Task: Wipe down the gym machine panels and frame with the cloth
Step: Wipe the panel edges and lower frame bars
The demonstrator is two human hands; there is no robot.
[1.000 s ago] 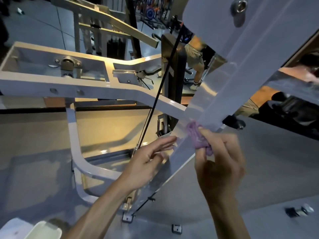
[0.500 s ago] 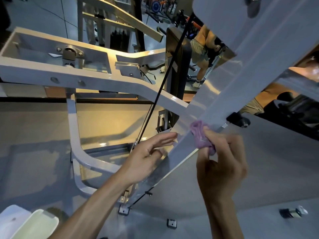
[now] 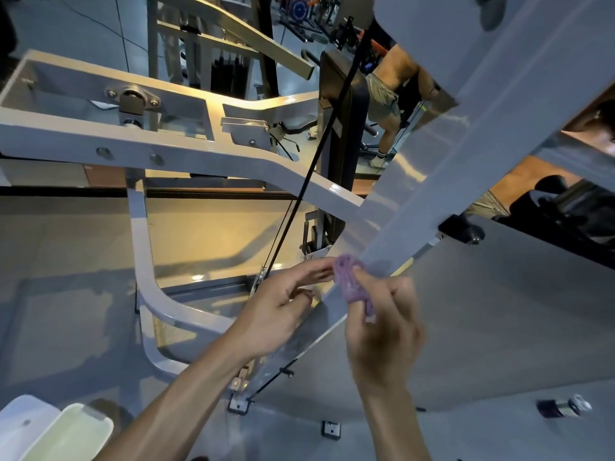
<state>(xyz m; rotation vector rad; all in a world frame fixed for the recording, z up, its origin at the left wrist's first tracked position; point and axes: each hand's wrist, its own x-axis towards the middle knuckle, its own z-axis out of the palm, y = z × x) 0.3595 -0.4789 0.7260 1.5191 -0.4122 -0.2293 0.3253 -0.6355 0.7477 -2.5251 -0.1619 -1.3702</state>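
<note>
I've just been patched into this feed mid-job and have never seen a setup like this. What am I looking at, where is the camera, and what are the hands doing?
There is no robot here: a person is working with bare hands, and the one camera sits on their head, looking forward and down. The pale metal beams are the frame of a gym machine, with a black cable running down through it. The broad slanted panel is what is being wiped. The right hand pinches a small purple cloth against the panel's lower edge. The left hand reaches in beside it, fingers loosely extended toward the cloth; whether they touch it is unclear. Another person stands in the background.
</note>
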